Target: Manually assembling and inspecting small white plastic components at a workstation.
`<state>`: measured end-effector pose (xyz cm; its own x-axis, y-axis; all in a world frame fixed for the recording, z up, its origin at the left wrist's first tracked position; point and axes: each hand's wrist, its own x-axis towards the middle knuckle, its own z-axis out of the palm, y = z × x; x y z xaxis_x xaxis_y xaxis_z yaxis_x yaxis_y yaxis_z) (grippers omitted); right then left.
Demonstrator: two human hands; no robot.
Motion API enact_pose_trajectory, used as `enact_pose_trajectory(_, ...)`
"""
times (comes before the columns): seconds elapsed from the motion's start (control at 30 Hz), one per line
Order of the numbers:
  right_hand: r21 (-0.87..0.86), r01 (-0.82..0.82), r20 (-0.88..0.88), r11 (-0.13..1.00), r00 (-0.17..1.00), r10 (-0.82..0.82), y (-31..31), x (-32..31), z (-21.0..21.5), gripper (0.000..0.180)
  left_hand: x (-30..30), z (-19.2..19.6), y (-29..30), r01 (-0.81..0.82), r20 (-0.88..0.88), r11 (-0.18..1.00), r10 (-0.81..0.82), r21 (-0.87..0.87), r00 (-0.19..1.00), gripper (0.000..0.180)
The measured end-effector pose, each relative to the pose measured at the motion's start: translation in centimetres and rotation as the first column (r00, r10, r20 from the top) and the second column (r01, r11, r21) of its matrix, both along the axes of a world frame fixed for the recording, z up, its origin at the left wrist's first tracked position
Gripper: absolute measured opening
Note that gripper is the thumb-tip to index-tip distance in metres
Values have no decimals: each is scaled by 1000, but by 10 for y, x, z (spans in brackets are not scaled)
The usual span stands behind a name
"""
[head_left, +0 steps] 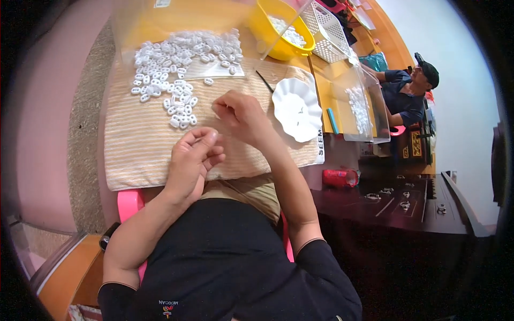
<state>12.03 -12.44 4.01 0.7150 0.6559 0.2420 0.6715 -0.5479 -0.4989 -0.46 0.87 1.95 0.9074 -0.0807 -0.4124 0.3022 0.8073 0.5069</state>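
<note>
My left hand [194,163] is over the near part of a striped cloth [139,144], its thumb pressed against the curled index finger. Just beyond and to its right, my right hand [240,115] is closed, fingers bent toward the palm. Whatever either hand pinches is too small or hidden to make out. A heap of small white oval plastic pieces with holes [182,53] spreads ahead, and a narrow cluster of them [181,109] reaches close to my left hand. Right of my right hand lies a white wavy-rimmed dish [286,99] with tiny dark bits in it.
A thin black stick [264,81] lies beside the dish. Farther back stand a yellow basin [262,32] of white pieces and a white perforated basket [325,32]. Clear panels edge the table. At right, a person [407,93] sits by more white pieces [358,109].
</note>
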Motion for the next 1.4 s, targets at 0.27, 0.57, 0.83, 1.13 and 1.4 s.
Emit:
enact_pose_trajectory(0.27, 225, 12, -393, 974, 916, 80, -23, -47, 15, 11, 0, -5, -3, -16, 62, 1000, 15, 5, 998, 19)
enact_pose_trajectory(0.57, 378, 232, -756, 896, 636, 154, -39, -55, 4, 15, -2, -4, -6, 80, 56, 997, -78, -21, 995, 12)
enact_pose_trajectory(0.83, 292, 175, -647, 940, 761, 59, -48, -69, 16, 15, -4, -6, -8, 82, 124, 994, -90, 67, 988, 11)
enact_pose_trajectory(1.13, 60, 534, -222, 844, 831, -510, -153, -28, 21, 15, -3, -5, -7, 126, 90, 989, -133, 75, 987, 12)
enact_pose_trajectory(1.4, -307, 551, -11, 776, 813, -582, -182, 5, 23, 22, -4, -6, -9, 119, 75, 990, -125, 73, 989, 12)
